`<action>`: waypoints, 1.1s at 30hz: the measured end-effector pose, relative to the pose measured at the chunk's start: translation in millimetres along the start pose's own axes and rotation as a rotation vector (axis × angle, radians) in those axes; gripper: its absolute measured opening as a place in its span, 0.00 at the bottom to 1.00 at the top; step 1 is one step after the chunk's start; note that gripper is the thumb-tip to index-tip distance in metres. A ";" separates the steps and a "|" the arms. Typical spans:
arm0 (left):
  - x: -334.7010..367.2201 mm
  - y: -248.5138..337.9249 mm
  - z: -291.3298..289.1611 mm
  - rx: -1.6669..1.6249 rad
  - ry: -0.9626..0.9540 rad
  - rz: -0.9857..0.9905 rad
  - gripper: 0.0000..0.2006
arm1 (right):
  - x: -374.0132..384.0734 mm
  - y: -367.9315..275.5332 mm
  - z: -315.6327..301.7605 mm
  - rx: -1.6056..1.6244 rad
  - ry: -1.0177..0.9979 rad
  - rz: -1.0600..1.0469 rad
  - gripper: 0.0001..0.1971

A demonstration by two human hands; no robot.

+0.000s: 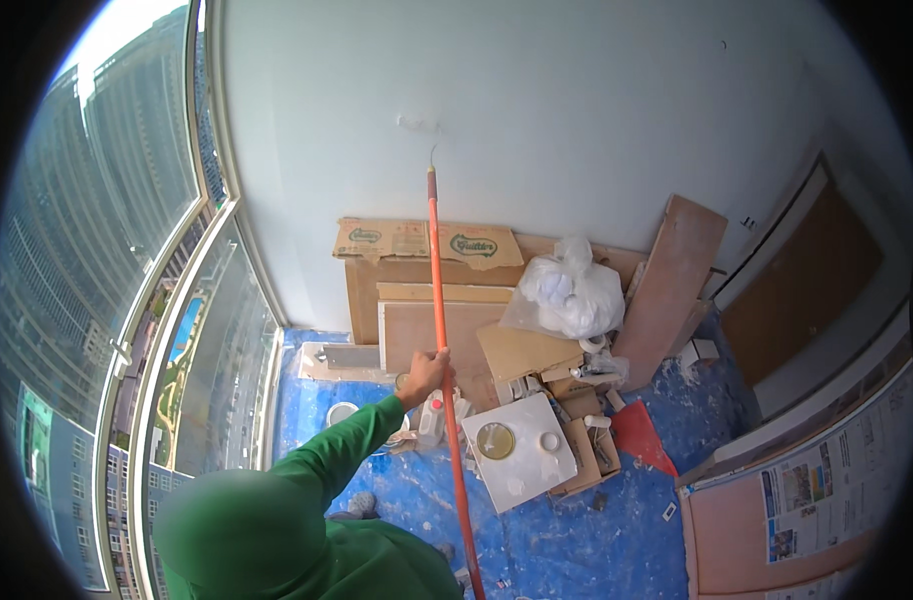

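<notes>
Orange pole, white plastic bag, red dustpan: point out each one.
orange pole point(438, 290), head view, on the shaft above the gripping hand.
white plastic bag point(569, 290), head view, on the bulging middle of the bag.
red dustpan point(641, 432), head view, on its flat red face.

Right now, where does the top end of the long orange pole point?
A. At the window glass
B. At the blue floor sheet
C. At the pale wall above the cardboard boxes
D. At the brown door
C: the orange pole rises from the gripping hand past the flattened cardboard box, and its tip meets the pale wall well above it, away from the window and door.
</notes>
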State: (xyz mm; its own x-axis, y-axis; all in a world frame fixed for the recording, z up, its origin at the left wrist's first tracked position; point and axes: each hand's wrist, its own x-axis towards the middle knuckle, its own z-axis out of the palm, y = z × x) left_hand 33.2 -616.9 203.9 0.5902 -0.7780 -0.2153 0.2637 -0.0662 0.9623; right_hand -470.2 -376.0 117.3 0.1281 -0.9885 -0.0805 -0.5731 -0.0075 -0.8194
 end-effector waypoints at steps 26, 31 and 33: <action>11.5 63.9 89.5 0.064 -0.022 0.093 0.21 | -0.1 43.3 14.1 0.135 0.090 -0.123 0.14; 24.1 106.2 93.6 0.045 -0.032 0.192 0.20 | 21.7 32.0 40.6 0.201 0.103 -0.081 0.13; 31.6 129.4 96.9 0.051 -0.057 0.244 0.20 | 32.0 38.3 50.9 0.100 0.039 0.002 0.14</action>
State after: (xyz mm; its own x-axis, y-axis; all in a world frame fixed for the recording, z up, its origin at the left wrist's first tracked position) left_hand 12.1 -710.5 337.7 0.5874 -0.8086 0.0325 0.0791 0.0974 0.9921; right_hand -446.8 -400.2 54.4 0.0945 -0.9936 -0.0620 -0.4892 0.0079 -0.8721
